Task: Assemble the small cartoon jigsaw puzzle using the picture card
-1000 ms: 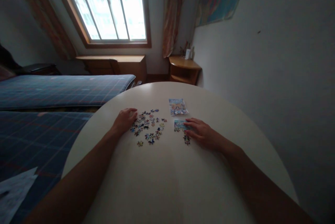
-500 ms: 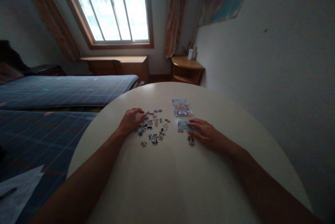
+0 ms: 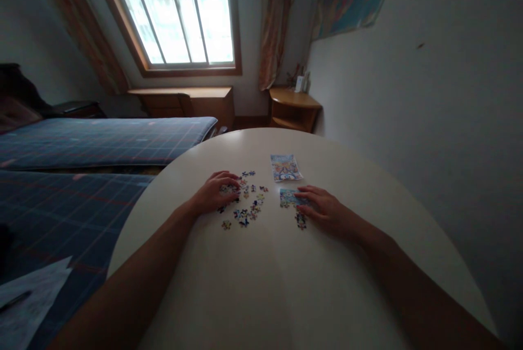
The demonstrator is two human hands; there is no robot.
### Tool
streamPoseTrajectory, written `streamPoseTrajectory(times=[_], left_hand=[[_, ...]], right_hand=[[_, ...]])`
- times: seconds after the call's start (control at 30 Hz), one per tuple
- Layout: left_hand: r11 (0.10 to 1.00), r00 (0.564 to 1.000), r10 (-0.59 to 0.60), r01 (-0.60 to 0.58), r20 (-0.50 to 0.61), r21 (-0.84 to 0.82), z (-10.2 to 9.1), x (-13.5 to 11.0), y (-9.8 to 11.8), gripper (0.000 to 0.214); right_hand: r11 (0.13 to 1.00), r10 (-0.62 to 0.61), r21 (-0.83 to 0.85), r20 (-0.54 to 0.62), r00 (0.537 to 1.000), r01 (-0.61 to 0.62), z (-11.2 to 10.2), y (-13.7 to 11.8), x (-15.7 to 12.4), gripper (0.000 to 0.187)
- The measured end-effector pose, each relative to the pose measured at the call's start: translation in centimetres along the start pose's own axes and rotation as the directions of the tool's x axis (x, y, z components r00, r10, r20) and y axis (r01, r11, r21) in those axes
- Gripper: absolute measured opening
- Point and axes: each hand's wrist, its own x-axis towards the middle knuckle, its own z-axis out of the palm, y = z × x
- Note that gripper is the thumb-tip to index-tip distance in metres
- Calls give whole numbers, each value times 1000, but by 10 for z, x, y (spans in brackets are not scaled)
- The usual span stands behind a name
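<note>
In the head view, the main change is at the left hand (image 3: 214, 193). A second ago it lay at the left edge of the loose pieces (image 3: 244, 215); now it has come in over them, covering the left part of the group. Its fingers are curved and parted, the thumb well away from the others, with pieces showing in the gap. Whether a fingertip touches or pins one of them, I cannot tell. The shift puts the hand among the pieces rather than beside them, with several within its reach.

The right hand (image 3: 327, 209) has kept its place against the joined part (image 3: 287, 197), a bluish block on the surface (image 3: 261, 279), to the right of the loose pieces and apart from them. Its fingers are spread and lie over the block's right side, gripping nothing, and they seem to steady it. A short strip (image 3: 300, 220) shows below, near the thumb; the fingers hide whether it is attached to the block.

The card (image 3: 286, 168) lies flat just beyond the block, unmoved. One lone piece (image 3: 226, 224) sits at the near left of the group, as before. The block looks no larger than it was.
</note>
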Motion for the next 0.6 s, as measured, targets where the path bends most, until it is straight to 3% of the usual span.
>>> streamPoseTrajectory(times=[0.27,0.6], left_hand=[[1000,998,-13,14,55,-25,-2,0,-2,23],[1000,988,-18,20,151,-12,-18,-5,12,13]], right_hand=[[1000,-10,27,-23,1000,11,1,0,0,50],[999,-10,36,-14,1000,10,-2,-3,0,51]])
